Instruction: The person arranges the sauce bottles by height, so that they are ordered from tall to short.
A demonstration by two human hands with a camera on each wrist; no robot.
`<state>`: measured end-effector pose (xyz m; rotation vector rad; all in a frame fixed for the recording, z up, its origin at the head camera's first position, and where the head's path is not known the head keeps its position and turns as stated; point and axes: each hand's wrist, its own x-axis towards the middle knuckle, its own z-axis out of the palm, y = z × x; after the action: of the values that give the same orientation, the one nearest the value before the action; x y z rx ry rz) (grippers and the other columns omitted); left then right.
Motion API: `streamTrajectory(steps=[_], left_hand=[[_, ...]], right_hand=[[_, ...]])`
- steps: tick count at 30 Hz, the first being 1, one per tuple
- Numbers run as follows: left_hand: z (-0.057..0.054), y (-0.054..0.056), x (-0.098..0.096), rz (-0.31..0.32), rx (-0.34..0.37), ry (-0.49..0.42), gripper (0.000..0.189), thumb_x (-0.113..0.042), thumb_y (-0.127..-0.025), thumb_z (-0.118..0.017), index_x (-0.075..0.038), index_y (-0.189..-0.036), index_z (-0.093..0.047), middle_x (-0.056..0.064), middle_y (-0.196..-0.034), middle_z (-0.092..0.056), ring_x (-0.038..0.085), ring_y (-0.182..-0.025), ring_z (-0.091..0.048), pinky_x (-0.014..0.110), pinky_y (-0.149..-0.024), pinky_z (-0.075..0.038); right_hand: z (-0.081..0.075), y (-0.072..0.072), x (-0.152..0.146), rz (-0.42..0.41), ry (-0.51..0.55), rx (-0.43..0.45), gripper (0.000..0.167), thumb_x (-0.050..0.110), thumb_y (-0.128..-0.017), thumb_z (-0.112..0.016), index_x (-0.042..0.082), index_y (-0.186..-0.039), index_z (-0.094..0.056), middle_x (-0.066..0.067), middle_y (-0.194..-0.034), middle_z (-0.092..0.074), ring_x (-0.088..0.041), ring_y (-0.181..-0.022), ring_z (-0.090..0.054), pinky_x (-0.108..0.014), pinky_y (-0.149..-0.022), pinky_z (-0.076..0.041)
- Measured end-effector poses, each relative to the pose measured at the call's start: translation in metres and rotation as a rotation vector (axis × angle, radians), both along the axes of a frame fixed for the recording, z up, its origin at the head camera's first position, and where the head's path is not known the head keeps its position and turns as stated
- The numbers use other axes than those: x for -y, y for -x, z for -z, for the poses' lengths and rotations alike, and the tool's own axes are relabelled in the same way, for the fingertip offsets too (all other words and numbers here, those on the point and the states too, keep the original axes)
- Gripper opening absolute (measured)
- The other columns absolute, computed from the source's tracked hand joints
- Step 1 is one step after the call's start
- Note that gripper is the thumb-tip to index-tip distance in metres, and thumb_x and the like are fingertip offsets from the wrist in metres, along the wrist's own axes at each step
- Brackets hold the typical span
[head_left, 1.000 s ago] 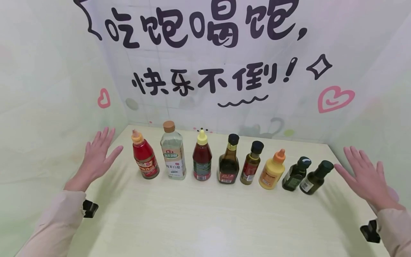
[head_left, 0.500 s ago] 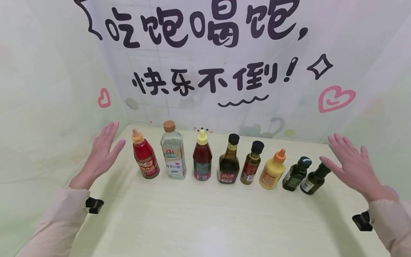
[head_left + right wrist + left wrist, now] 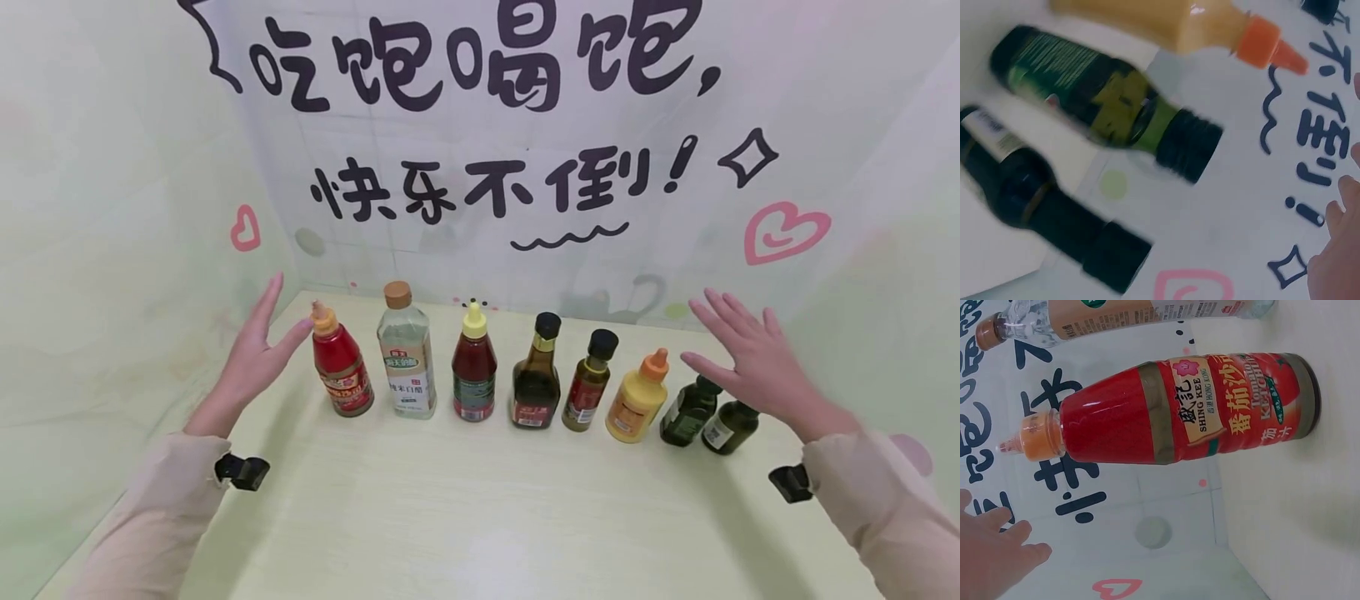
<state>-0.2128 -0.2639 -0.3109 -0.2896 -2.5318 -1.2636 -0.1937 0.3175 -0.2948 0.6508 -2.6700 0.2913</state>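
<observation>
My left hand (image 3: 251,358) is held in the air with straight fingers and the thumb out. Its thumb tip overlaps the orange nozzle of a red ketchup squeeze bottle (image 3: 343,375), which the left wrist view shows close up, label outward (image 3: 1191,412). My right hand (image 3: 757,367), fingers spread, hangs over the two dark green bottles at the row's right end and hides parts of their caps. One is a squat green bottle (image 3: 686,417); the other, outermost, is a slim-necked dark bottle (image 3: 730,429). Neither hand holds anything.
Between them stand a clear white vinegar bottle (image 3: 407,358), a dark red yellow-capped bottle (image 3: 473,375), a brown sauce bottle (image 3: 534,383), a small black-capped bottle (image 3: 587,387) and a yellow mustard bottle (image 3: 633,408). A printed cloth backdrop (image 3: 450,258) rises behind the pale table (image 3: 480,508).
My right hand has moved left, from beyond the row's right end to over the green bottles. The left hand has moved slightly right and up, toward the ketchup bottle. The bottles stay put.
</observation>
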Motion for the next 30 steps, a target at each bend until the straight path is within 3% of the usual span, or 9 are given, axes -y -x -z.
streamTrajectory(steps=[6, 12, 17, 25, 30], left_hand=[[0.001, 0.004, -0.007, 0.026, 0.001, -0.051, 0.072, -0.029, -0.087, -0.056, -0.034, -0.141, -0.008, 0.003, -0.146, -0.016, 0.029, -0.131, -0.016, 0.058, -0.098, -0.015], [-0.003, 0.007, -0.011, 0.057, 0.024, -0.041, 0.068, -0.029, -0.086, -0.057, -0.027, -0.142, -0.018, 0.008, -0.143, -0.026, 0.031, -0.127, -0.025, 0.054, -0.099, -0.020], [-0.007, 0.007, -0.013, 0.080, 0.032, -0.027, 0.069, -0.028, -0.086, -0.057, -0.023, -0.142, -0.018, 0.014, -0.141, -0.028, 0.037, -0.124, -0.027, 0.057, -0.096, -0.023], [-0.014, 0.012, -0.015, 0.038, 0.104, 0.016, 0.067, -0.033, -0.085, -0.058, -0.018, -0.141, -0.025, 0.016, -0.138, -0.031, 0.041, -0.119, -0.032, 0.057, -0.089, -0.033], [-0.018, 0.013, -0.014, 0.050, 0.130, 0.051, 0.065, -0.033, -0.085, -0.058, -0.013, -0.139, -0.028, 0.018, -0.136, -0.032, 0.041, -0.119, -0.032, 0.057, -0.087, -0.035]], right_hand=[[-0.005, 0.007, 0.027, -0.064, 0.020, -0.004, 0.075, 0.033, -0.078, -0.066, 0.017, -0.140, -0.027, -0.012, -0.144, -0.020, -0.025, -0.133, -0.008, -0.051, -0.102, 0.007], [-0.014, 0.013, 0.051, -0.135, 0.044, -0.002, 0.075, 0.029, -0.077, -0.068, 0.017, -0.140, -0.028, -0.011, -0.144, -0.022, -0.024, -0.133, -0.010, -0.050, -0.103, 0.004], [-0.020, 0.019, 0.070, -0.173, 0.036, -0.011, 0.074, 0.030, -0.077, -0.068, 0.017, -0.139, -0.029, -0.009, -0.144, -0.023, -0.025, -0.132, -0.015, -0.051, -0.104, -0.001], [-0.032, 0.024, 0.104, -0.273, 0.071, -0.029, 0.067, 0.028, -0.080, -0.066, 0.013, -0.137, -0.034, -0.010, -0.140, -0.031, -0.025, -0.129, -0.024, -0.044, -0.106, -0.006], [-0.039, 0.023, 0.127, -0.329, 0.118, 0.010, 0.064, 0.027, -0.081, -0.064, 0.012, -0.136, -0.035, -0.007, -0.141, -0.030, -0.025, -0.128, -0.026, -0.047, -0.103, -0.018]])
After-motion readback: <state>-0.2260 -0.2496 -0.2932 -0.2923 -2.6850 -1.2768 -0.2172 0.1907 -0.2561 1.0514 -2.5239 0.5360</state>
